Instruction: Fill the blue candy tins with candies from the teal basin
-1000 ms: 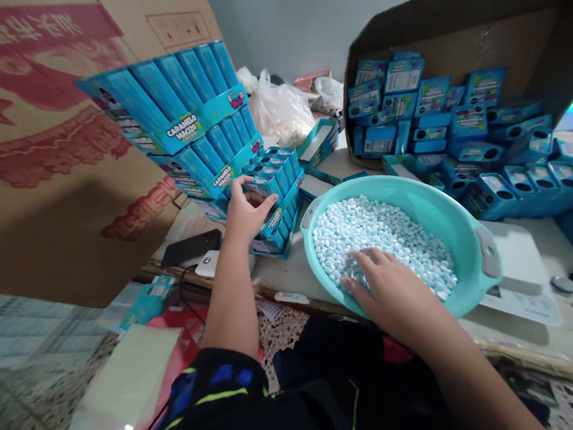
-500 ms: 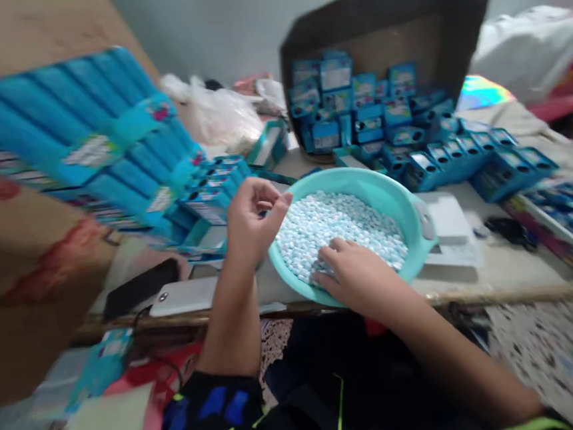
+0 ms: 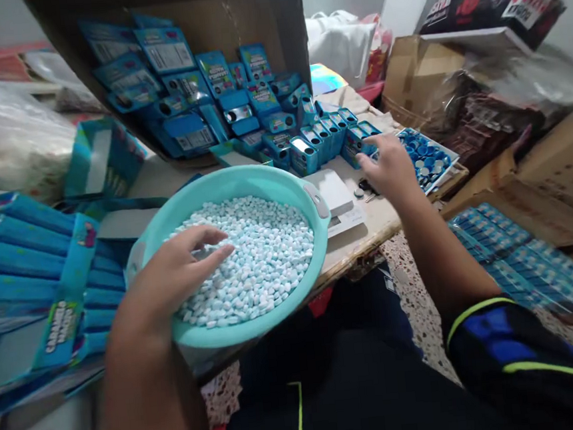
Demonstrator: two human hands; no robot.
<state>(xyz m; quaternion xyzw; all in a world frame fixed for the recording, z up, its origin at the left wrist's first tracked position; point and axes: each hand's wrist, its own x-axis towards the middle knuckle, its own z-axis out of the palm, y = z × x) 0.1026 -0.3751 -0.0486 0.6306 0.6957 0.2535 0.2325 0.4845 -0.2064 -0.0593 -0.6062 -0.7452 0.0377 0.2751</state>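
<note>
A turquoise basin (image 3: 237,334) full of small white and pale-blue candies (image 3: 265,257) stands at the table's front edge. My left hand (image 3: 185,264) hovers over the basin's left side, thumb and fingers apart, with nothing visible in it. Out to the right, my right hand (image 3: 390,166) is stretched forward, with a gap between thumb and forefinger. Its fingertips are close to the end of a row of small blue boxes (image 3: 313,142) with round holes in their tops; whether they touch cannot be seen. Just beyond that hand lies a shallow tray of blue caps (image 3: 424,156).
Behind the basin, an open carton (image 3: 270,22) holds many blue boxes (image 3: 166,51). A white scale (image 3: 338,197) sits right of the basin, with keys (image 3: 367,186) nearby. Blue display boxes (image 3: 25,264) fill the left. Cardboard boxes (image 3: 553,171) and wrapped packs (image 3: 526,261) are at right.
The view has swung to the right. My right hand has left the candies and reached out toward the row of small boxes. My left hand has opened and is over the candies.
</note>
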